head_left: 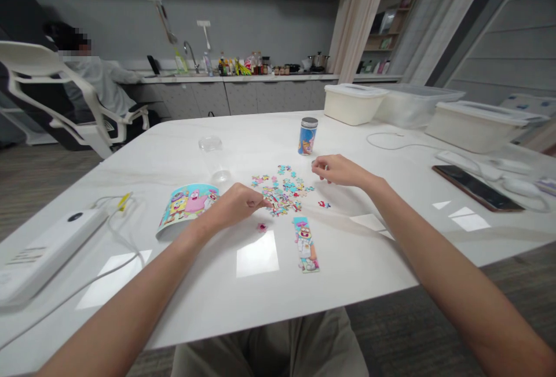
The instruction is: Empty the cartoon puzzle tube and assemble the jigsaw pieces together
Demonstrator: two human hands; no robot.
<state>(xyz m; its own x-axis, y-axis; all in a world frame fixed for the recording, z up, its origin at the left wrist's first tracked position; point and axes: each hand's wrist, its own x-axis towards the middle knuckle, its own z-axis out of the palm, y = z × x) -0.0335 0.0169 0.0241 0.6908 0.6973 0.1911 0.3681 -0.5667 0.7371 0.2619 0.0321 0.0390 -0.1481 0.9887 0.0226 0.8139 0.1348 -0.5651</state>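
spanning the lower view: glossy white table (360,267). behind it, seated person in grey top (102,79) on white-framed office chair (35,52), far left. three lidded storage bins at the table's far right: white plastic bin (354,105), translucent bin (412,108), second white bin (478,128). long white power strip (47,255) at left, cable beside it. dark phone (478,187) flat at right.

curved cartoon-print sheet (186,206) left of the puzzle stuff, near the left forearm. left hand (238,206) palm down at the left edge of the pile, fingertips at the pieces. grip narrow; can't tell if a piece is held. right hand (336,169) just off the pile's upper right, fingers curled in, grip narrow, small bit visible at the tips, too small to identify. can't tell how firmly it's held.

clear plastic jar (212,160) beyond the left hand. blue cartoon-print can with silver lid (307,136) upright beyond the pile. multicolour jigsaw pile (282,197) between the hands, loosely spread. narrow joined puzzle strip (306,245) nearer the wearer, apart from the pile. singles: red-and-blue piece (324,204) right of the pile, pink piece (261,227) below the left hand.
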